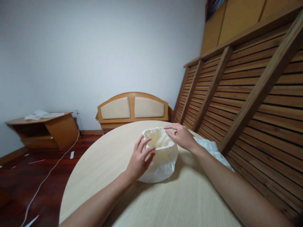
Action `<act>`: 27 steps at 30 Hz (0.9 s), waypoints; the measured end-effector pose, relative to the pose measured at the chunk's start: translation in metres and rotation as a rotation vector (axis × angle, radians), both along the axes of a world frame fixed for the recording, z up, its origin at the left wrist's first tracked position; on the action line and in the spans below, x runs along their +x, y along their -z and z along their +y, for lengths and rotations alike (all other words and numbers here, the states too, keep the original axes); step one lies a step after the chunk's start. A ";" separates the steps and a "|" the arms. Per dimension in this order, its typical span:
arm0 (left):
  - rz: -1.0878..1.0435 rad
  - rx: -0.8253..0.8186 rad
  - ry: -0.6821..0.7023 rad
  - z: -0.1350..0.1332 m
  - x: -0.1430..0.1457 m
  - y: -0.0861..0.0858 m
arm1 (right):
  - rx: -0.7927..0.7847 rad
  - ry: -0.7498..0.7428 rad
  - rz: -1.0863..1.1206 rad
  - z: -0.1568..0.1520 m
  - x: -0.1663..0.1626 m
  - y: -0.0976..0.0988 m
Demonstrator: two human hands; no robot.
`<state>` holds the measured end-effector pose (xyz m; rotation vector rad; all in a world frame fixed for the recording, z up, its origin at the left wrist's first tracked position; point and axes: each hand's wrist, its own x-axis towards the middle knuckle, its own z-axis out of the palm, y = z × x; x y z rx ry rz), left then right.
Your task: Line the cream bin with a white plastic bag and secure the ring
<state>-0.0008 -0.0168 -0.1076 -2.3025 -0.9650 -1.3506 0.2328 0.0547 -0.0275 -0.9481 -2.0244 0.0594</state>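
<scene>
A person seated at a round, pale wood table (189, 201) works both bare hands on a white plastic bag (163, 160), which stands near the middle of the tabletop. The bag is pulled open over a small round container. The film covers the container's walls, so its own surface cannot be seen. The mouth of the bag faces up, and the plastic hangs down the outside to the table.

The left hand (139, 157) is at the near-left rim. Its fingers (145, 142) are slightly fanned and curl over the edge, while the thumb presses the outer side, so the rim is pinched between them. The right hand (181, 136) lies across the far-right rim, its fingers (170, 128) straight and close together, pointing left along the edge. Whether it grips the plastic or only rests on it cannot be told.

More loose white plastic (213, 149) lies crumpled on the table just beside the right forearm.

Behind the table, a padded wooden headboard (132, 107) stands against a plain pale wall (94, 47). To the left is a low wooden cabinet (47, 130) with papers (42, 114) on top. They are too small to read. A light cable (49, 171) trails across the dark red floor (23, 176). A slatted wooden bed frame (248, 94) leans along the right side.
</scene>
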 end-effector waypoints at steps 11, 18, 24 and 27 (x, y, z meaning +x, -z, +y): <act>0.075 0.067 0.038 -0.004 -0.002 -0.003 | -0.265 -0.139 -0.257 0.039 -0.017 -0.024; 0.070 0.067 0.028 -0.003 0.000 -0.004 | -0.309 -0.066 -0.257 0.036 -0.002 -0.023; 0.041 0.010 0.069 -0.011 -0.002 -0.008 | -0.298 -0.045 -0.279 0.033 -0.003 -0.022; -0.075 -0.057 0.089 -0.011 -0.004 -0.022 | -0.291 -0.057 -0.282 0.029 -0.005 -0.021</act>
